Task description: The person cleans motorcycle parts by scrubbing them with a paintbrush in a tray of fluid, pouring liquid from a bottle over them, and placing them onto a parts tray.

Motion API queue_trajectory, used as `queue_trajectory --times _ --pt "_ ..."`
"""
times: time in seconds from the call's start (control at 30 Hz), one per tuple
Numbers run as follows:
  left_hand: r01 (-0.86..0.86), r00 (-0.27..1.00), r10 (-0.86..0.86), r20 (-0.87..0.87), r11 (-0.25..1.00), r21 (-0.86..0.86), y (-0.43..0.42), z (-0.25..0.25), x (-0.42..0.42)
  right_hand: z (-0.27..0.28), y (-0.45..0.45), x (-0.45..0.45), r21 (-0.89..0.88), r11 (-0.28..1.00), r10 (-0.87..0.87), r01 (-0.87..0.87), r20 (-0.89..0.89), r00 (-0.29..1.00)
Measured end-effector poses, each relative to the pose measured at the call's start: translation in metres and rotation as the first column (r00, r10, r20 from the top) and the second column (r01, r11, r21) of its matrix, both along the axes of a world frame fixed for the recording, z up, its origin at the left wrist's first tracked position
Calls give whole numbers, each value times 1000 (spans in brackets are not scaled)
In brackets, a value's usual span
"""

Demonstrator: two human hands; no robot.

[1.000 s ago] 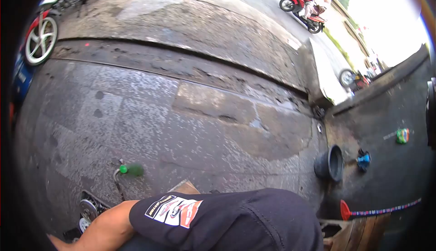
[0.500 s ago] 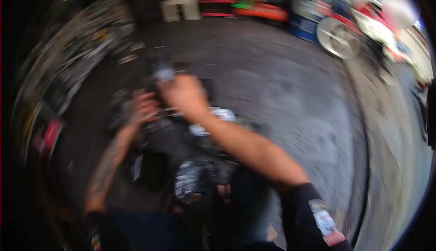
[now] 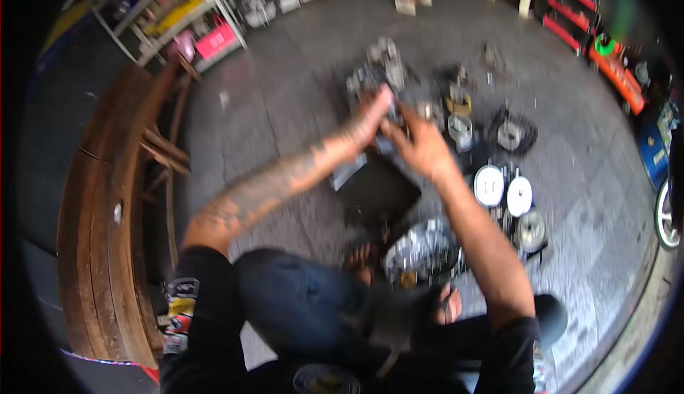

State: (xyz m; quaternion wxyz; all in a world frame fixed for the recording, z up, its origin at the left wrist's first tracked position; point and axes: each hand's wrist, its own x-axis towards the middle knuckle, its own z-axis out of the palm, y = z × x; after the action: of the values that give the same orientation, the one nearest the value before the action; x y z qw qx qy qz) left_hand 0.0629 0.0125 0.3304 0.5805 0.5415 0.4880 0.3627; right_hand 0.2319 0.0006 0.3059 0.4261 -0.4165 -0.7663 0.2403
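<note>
1. Left grip [image 3: 374, 112] and right grip [image 3: 425, 144] come together above the floor [image 3: 278, 95]; blur hides whether either is spread, pressed together or pinching something, so I cannot tell.
2. Far left, a wooden bench [image 3: 107, 216] turns its long edge inward; a wide strip of floor separates it from the left forearm [image 3: 278, 178].
3. Metal engine parts [image 3: 381, 63] lie just past the left grip; touching or apart, I cannot tell.
4. Nearer the body, a dark square panel [image 3: 377, 193] lies below the grips, and a silver casing [image 3: 424, 244] sits close beside the right foot [image 3: 450, 305], leaving little room there.
5. White oval covers [image 3: 489, 185] sit just beside the right forearm [image 3: 479, 230].
6. Farther right, floor stretches to a dark curving edge near a white-spoked wheel [image 3: 667, 213].
</note>
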Motion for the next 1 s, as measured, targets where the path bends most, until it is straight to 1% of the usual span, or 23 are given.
queue_trajectory --times 0.03,0.07,0.13,0.2,0.23,0.27,0.3,0.33,0.37,0.4,0.43,0.5,0.57,0.63,0.7,0.73,0.77,0.8,0.83,0.9,0.93,0.97,1.0 --pt "-57 990 64 125 997 -55 21 -42 -26 -5 -2 0 -118 987 100 -107 -66 993" --pt "-51 982 64 179 996 -77 6 -29 -32 -17 -2 2 -143 987 66 -69 -32 997" --pt "-112 941 147 304 985 -129 2 -54 -54 -48 -8 3 -186 982 35 -31 19 999" --pt "-132 878 210 431 970 -203 0 -97 -78 -96 -15 3 -270 955 -27 127 348 937" --pt "-138 817 256 516 957 -256 -2 -120 -85 -122 -19 3 -330 932 -3 150 407 913" --pt "-117 770 285 570 943 -313 0 -147 -94 -155 -21 1 -384 909 68 163 522 850" --pt "-115 759 294 581 938 -326 0 -169 -95 -169 -26 -4 -439 889 200 133 632 748" --pt "-100 669 326 668 930 -354 -6 -189 -93 -181 -31 -10 -493 863 328 113 715 618" --pt "-86 569 355 741 923 -376 -12 -206 -91 -192 -38 -13 -421 907 357 -2 768 532" --pt "-64 477 358 802 925 -375 -15 -224 -89 -209 -44 -18 -436 900 389 -15 786 481" --pt "-112 455 382 804 921 -374 -17 -235 -83 -217 -42 -23 -534 844 497 -47 746 443" --pt "-74 392 384 836 919 -387 -17 -251 -79 -228 -42 -28 -523 847 500 -93 725 473" --pt "-96 407 416 813 905 -415 -13 -262 -78 -237 -31 -33 -569 811 563 -139 691 454" --pt "-114 469 451 759 883 -455 -7 -273 -82 -244 -30 -36 -624 761 628 -180 638 446" --pt "-117 502 466 729 871 -477 -2 -282 -86 -250 -22 -35 -608 749 649 -264 592 477" --pt "-160 600 487 635 850 -501 0 -287 -87 -254 -19 -37 -615 742 657 -268 584 477" --pt "-206 686 501 529 830 -519 2 -293 -88 -258 -15 -40 -526 838 452 -143 525 721" --pt "-234 648 558 519 794 -561 3 -290 -87 -258 -12 -42 -459 888 198 18 418 887" --pt "-239 646 567 511 786 -570 2 -287 -87 -260 -6 -46 -271 960 19 62 289 957" --pt "-273 690 600 404 733 -623 3 -282 -87 -251 1 -52 -351 900 -167 260 273 947" --pt "-329 711 620 331 710 -623 8 -299 -90 -254 3 -54 -329 901 -185 283 297 937" --pt "-325 717 615 328 712 -623 9 -305 -90 -257 2 -56 -331 898 -193 289 295 936" --pt "-340 724 625 291 691 -638 10 -309 -89 -259 0 -59 -378 873 -223 308 253 941"
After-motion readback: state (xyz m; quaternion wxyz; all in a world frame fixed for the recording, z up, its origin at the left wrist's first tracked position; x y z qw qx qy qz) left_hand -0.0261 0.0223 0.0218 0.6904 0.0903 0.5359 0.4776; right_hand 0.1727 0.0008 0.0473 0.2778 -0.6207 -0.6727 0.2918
